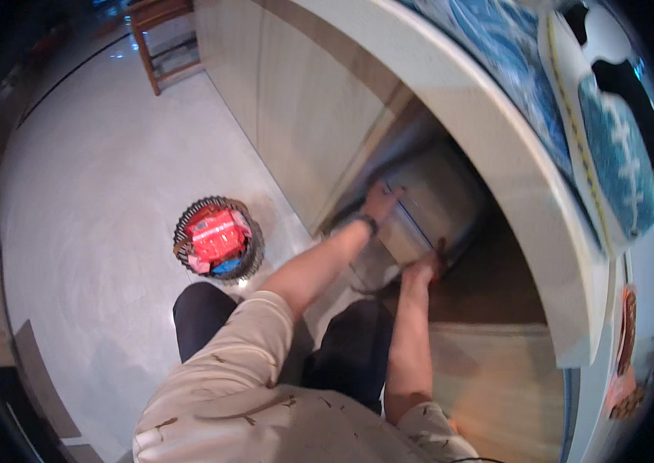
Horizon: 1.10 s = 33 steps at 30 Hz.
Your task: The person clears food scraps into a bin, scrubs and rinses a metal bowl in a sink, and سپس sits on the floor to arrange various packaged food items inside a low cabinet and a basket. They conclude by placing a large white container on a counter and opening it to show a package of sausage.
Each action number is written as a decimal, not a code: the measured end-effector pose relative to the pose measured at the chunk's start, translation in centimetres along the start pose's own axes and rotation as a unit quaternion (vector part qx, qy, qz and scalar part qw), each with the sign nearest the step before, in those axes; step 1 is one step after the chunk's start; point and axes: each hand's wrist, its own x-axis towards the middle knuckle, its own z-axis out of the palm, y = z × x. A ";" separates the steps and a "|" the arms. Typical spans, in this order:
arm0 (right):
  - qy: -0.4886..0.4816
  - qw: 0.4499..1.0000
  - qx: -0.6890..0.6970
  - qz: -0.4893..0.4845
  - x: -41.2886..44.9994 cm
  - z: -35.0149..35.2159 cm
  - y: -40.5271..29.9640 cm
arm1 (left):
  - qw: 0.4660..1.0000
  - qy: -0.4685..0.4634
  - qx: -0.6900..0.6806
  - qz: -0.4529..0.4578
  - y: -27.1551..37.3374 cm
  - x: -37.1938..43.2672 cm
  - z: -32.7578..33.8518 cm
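Note:
A see-through plastic storage box [446, 194] with a blue line along its rim sits partly inside an open, dark cabinet compartment [495, 278]. Its near part reaches out toward my knees, and motion blurs it. My left hand [382, 202], with a dark band at the wrist, grips the rim on the left side. On the opposite side, my right hand [424, 266] holds the box near its corner, its fingertips blurred. What the box contains is unclear.
A round dark basket [185, 223] holding red packets [217, 234] stands on the pale floor [95, 191] to the left. Cabinet panels [298, 98] flank the compartment. Overhead juts a curved counter edge [501, 121] with blue patterned fabric [512, 69] on top. A wooden stool [153, 72] stands farther off.

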 end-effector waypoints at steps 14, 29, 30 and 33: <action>-0.165 0.936 -0.136 -0.279 -8.7 -5.0 2.1 | 0.952 0.175 -0.236 0.089 -4.1 -12.6 -6.2; -0.351 0.573 -0.706 -0.222 -5.0 5.7 -5.3 | 0.836 0.009 -0.518 -0.179 -11.4 -16.5 -16.1; -0.348 0.576 -0.705 -0.222 -4.7 5.2 -4.1 | 0.835 0.013 -0.521 -0.174 -11.2 -17.0 -16.4; -0.340 0.597 -0.654 -0.316 -5.9 3.3 -0.3 | 0.832 0.023 -0.525 -0.179 -11.5 -19.4 -18.3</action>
